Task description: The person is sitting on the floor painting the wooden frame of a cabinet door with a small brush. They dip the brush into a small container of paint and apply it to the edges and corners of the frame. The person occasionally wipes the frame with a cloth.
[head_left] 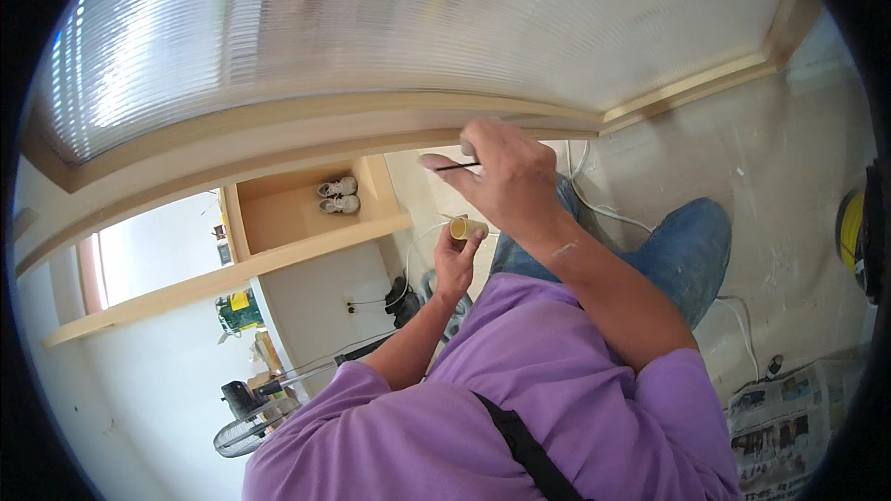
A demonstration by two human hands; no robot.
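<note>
My left hand (453,264) is closed around a small pale-yellow cylinder (468,229) with a round open end; whether it is a cup or a roll I cannot tell. Above it and to the right, my right hand (515,176) pinches a thin dark stick (458,167), pointing left. Its tip is too small to make out. Just beyond the right hand runs the pale wooden frame (390,136) of a large ribbed glass panel (445,28). The right fingers look close to the frame's lower edge, but contact cannot be made out.
White shoes (339,195) sit in a wooden cubby (278,213) at left. Lower left are a fan (251,422) and a green container (239,313). White cable (613,213) crosses the floor by my knee. Newspaper (789,422) lies lower right, and a yellow-and-black reel (854,230) stands far right.
</note>
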